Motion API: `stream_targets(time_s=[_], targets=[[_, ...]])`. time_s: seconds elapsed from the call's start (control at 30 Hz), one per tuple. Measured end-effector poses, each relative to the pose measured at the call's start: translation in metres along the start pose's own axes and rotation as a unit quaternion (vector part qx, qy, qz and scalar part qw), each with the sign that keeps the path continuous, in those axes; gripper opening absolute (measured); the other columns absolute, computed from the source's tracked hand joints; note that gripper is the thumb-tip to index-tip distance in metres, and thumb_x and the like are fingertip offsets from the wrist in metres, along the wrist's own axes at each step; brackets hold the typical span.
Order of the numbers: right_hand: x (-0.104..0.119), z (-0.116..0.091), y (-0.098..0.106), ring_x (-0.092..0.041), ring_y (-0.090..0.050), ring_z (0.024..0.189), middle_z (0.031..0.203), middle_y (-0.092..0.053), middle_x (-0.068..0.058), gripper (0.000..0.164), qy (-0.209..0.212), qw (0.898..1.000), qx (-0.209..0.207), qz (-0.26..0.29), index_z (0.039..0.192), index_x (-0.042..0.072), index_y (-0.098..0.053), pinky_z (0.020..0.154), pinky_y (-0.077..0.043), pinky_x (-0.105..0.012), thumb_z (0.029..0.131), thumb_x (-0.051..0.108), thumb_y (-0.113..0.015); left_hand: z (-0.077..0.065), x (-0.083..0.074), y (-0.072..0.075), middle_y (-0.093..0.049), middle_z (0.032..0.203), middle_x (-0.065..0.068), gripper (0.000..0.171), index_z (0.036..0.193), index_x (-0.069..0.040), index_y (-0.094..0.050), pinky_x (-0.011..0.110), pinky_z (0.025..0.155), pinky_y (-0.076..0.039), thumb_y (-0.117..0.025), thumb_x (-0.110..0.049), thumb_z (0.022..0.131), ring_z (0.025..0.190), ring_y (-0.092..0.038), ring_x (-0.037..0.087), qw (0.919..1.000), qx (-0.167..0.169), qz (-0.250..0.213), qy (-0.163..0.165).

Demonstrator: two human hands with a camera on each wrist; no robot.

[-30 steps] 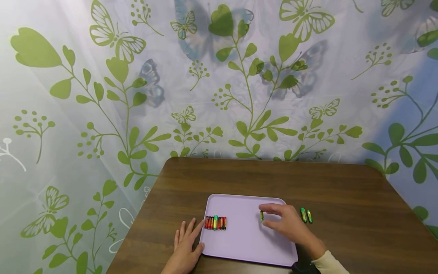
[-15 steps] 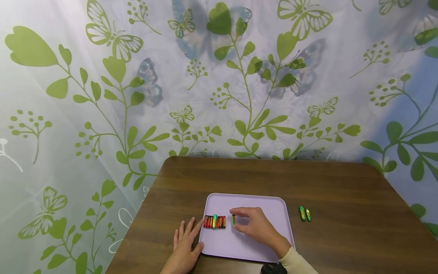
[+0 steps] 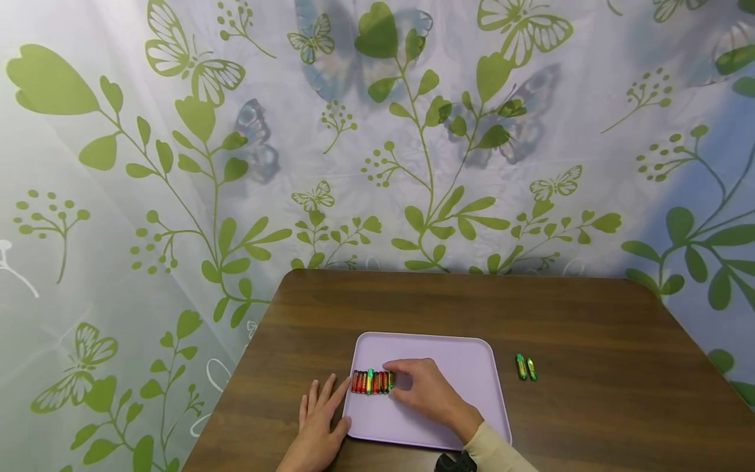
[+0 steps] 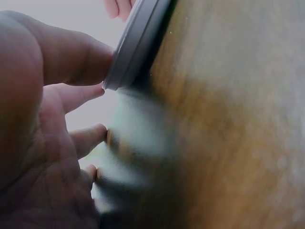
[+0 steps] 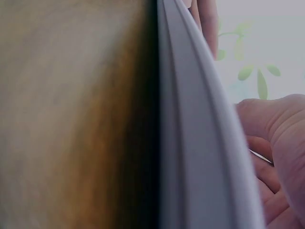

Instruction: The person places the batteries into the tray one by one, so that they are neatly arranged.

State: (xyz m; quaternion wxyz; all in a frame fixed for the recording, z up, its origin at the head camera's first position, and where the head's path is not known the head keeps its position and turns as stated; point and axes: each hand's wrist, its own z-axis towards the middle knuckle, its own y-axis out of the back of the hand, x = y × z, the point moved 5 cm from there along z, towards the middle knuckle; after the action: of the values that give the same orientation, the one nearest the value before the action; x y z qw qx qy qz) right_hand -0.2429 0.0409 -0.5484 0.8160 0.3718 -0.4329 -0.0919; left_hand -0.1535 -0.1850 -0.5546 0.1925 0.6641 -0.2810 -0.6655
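Observation:
A lilac tray (image 3: 383,423) lies on the table. Inside it, by the left edge, several red-and-black batteries (image 3: 358,381) stand side by side in a row, with a longer green battery (image 3: 369,381) among them. At the row's right end, my right hand (image 3: 429,393) pinches a small green-and-gold battery (image 3: 392,380) between thumb and fingers. My left hand (image 3: 318,426) lies spread at the tray's left side; in the left wrist view its thumb (image 4: 78,57) touches the tray rim (image 4: 131,52). The rim hides part of the right hand in the right wrist view.
Two green-and-gold batteries (image 3: 522,368) lie on the brown wooden table (image 3: 590,393), right of the tray. Behind the table hangs a curtain (image 3: 354,164) printed with leaves and butterflies. A black wrist strap (image 3: 455,462) shows below the right sleeve.
My right hand has carried the small battery leftward across the tray, from its right part to the right end of the row. The left hand has stayed in place.

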Motion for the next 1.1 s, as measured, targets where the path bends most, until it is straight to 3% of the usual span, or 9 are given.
stream_targets(time_s=[0.23,0.43,0.8,0.97,1.1], targets=[[-0.007,-0.008,0.021,-0.024,-0.080,0.111,0.124,-0.083,0.000,0.043,-0.014,1.000,-0.011,0.018,0.126,0.008,-0.081,0.097,-0.065,-0.042,0.084,0.011,-0.092,-0.001,0.001,-0.001,-0.028,0.176,0.032,0.068,0.163,-0.015,-0.053,0.079,0.124,0.013,-0.071,-0.009,0.097,0.163,0.002,0.064,0.9998,-0.012,-0.009,-0.013],[-0.026,-0.022,0.056,-0.028,-0.080,0.111,0.128,-0.082,0.002,0.046,-0.047,0.998,-0.013,0.050,0.129,0.009,-0.081,0.098,-0.065,-0.043,0.086,0.018,-0.094,0.001,0.013,-0.006,-0.033,0.172,0.035,0.069,0.163,-0.018,-0.054,0.080,0.123,0.012,-0.070,-0.009,0.096,0.160,-0.003,0.067,0.9978,-0.047,-0.018,-0.042],[-0.068,-0.055,0.122,-0.032,-0.080,0.114,0.129,-0.081,-0.004,0.049,-0.056,0.997,-0.017,0.051,0.131,0.007,-0.079,0.100,-0.063,-0.029,0.087,0.019,-0.095,0.002,0.019,-0.008,-0.033,0.172,0.034,0.073,0.164,-0.025,-0.053,0.081,0.122,0.010,-0.070,-0.009,0.094,0.161,-0.003,0.067,0.9976,-0.051,-0.013,-0.045],[-0.086,-0.076,0.153,-0.025,-0.080,0.114,0.130,-0.081,-0.005,0.051,-0.093,0.995,-0.017,0.019,0.133,0.010,-0.079,0.098,-0.061,-0.024,0.086,0.022,-0.095,0.002,0.018,-0.008,-0.032,0.172,0.035,0.073,0.164,-0.025,-0.052,0.082,0.122,0.011,-0.069,-0.009,0.095,0.160,-0.002,0.068,0.9976,-0.047,-0.014,-0.049],[-0.099,-0.094,0.177,-0.018,-0.080,0.114,0.129,-0.081,-0.001,0.052,-0.132,0.991,-0.023,-0.015,0.133,0.012,-0.079,0.096,-0.063,-0.028,0.086,0.026,-0.095,0.002,0.017,-0.008,-0.031,0.173,0.036,0.073,0.165,-0.023,-0.052,0.081,0.122,0.012,-0.069,-0.010,0.096,0.160,-0.001,0.068,0.9978,-0.043,-0.017,-0.047]])
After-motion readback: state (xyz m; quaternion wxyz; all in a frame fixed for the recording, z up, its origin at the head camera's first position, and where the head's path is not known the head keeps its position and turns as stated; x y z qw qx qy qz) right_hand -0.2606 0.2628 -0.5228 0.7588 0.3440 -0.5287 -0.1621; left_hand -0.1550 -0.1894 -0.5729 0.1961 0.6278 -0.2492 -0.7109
